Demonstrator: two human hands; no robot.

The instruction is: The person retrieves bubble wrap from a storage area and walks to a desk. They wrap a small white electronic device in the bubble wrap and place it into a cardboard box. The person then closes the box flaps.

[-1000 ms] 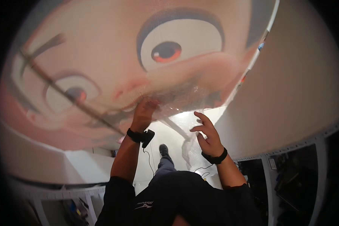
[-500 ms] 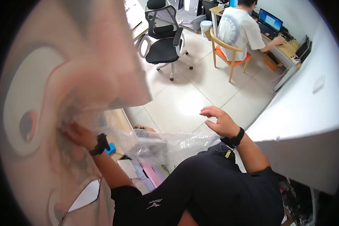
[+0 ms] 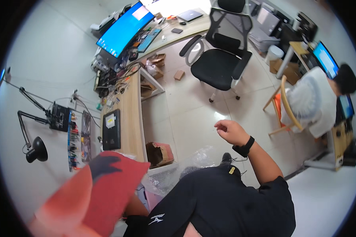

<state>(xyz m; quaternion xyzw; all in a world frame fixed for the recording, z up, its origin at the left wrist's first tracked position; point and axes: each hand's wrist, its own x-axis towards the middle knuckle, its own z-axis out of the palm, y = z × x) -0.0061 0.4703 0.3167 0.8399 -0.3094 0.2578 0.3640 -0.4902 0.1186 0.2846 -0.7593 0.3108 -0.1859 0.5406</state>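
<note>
A blurred red printed panel [image 3: 116, 185], with a dark shape and a pale orange shape on it, fills the lower left close to my view. My left forearm [image 3: 136, 207] runs behind it, so my left hand is hidden and I cannot tell what it holds. Clear bubble wrap [image 3: 162, 181] trails from beside the panel across the front of my body toward the floor. My right hand [image 3: 232, 132] hangs in the air over the tiles, palm turned inward, fingers loosely bent, with nothing visible in it. Its wrist carries a black band.
Along the left runs a wooden desk [image 3: 128, 106] bearing a black flat device [image 3: 111, 128] and small parts. An open cardboard box [image 3: 160, 155] sits below. Beyond are a black office chair [image 3: 217, 69] and a large monitor [image 3: 126, 29]. A seated person [image 3: 310, 100] works at right.
My view has swung left, bringing the desk and wall tools into sight. The large pale printed surface gives way to the red panel, covering my left hand. My right hand's fingers have curled more.
</note>
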